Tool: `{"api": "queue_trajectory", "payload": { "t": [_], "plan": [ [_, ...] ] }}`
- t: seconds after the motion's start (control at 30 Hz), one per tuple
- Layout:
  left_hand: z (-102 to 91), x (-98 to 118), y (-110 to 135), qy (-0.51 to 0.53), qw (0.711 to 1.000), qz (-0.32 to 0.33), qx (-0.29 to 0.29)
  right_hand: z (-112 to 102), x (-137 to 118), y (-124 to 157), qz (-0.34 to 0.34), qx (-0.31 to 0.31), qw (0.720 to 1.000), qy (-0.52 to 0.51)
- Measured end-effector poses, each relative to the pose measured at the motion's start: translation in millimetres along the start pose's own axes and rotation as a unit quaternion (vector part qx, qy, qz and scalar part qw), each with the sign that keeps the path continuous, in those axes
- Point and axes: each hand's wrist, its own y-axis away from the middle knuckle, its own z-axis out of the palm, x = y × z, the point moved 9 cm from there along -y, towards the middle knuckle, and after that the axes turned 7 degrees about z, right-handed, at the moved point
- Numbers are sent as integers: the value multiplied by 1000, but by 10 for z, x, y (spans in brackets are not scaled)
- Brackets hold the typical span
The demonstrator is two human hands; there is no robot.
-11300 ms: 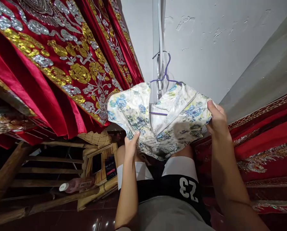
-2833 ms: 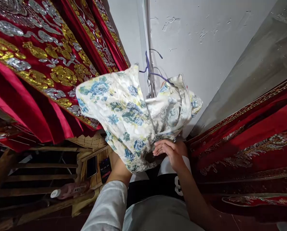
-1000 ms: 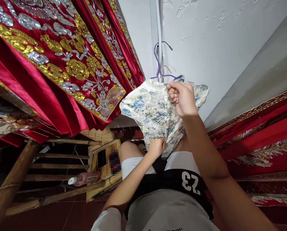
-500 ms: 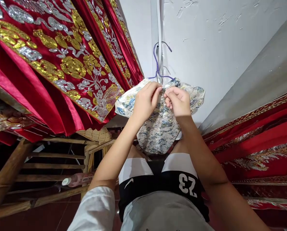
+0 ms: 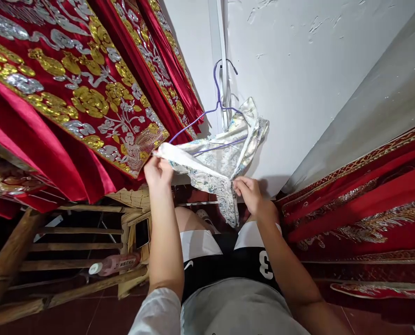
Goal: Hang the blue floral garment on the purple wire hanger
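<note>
A cream garment with a blue floral print hangs partly on a purple hanger. Its front stands apart, so the hanger's lower bar and the inside of the cloth show. My left hand is closed on the garment's white-edged shoulder side, drawn out to the left around the hanger's left end. Lower down, my right hand pinches the front edge near where the two sides meet. The garment's right shoulder still lies over the hanger's right arm.
Red cloth with gold and silver sequins hangs at the left, and more red embroidered cloth at the right. Below left is a bamboo chair bearing a pink bottle and a dark phone. Behind the hanger stands a white wall.
Both hands were together at the garment's neck. My left hand has moved left and down, pulling that side out and open, while my right hand has gone lower along the front edge.
</note>
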Motion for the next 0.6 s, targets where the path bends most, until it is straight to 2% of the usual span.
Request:
{"api": "queue_trajectory", "payload": {
  "t": [0.1,0.13,0.2,0.27,0.37,0.47,0.53,0.6],
  "plan": [
    [58,-367,506,78,983,-139,89,44,146,151,9,7,998,-58],
    [85,-507,745,133,958,-206,152,47,184,190,13,11,997,-71],
    [224,-612,1151,172,929,-261,200,18,261,260,26,17,995,-91],
    [363,-625,1486,192,915,-283,212,-41,339,327,45,9,995,-86],
    [602,-524,1838,244,903,-302,186,-108,460,417,81,-42,995,-37],
    [923,-241,1990,288,902,-301,111,-125,561,459,106,-94,989,38],
    [1172,8,2039,292,909,-295,43,-174,554,429,92,-73,991,61],
    [1421,286,2075,264,924,-272,-48,-234,511,381,77,-28,996,27]
  ]
}}
